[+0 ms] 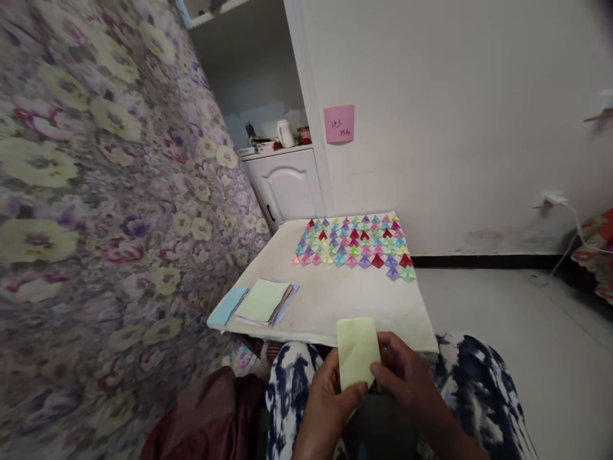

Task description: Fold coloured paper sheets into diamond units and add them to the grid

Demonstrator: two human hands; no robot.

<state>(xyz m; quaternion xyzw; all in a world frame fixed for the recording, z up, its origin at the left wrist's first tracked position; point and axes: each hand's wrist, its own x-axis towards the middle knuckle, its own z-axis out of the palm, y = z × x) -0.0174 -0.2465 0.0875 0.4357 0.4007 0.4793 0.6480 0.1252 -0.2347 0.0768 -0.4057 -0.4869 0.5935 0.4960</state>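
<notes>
A pale yellow rectangular sheet of folded paper is held upright between both hands, just in front of the near edge of the small cream-topped bench. Its long axis runs up and down, tilted slightly so that the top leans to the left, and its flat face is turned toward the camera. The left hand grips the sheet's lower left edge, its fingers pinched closed on the paper. The right hand meets the sheet's right side, its fingers also closed on the paper's edge. Both hands sit above the person's lap, over blue-and-white patterned trousers.

Farther back on the bench from the sheet lies a grid of small folded paper triangles in many colours, set in rows near the far edge. To the left of the sheet, on the bench's near left corner, rests a stack of pastel square papers, with a light blue sheet just beside it.
</notes>
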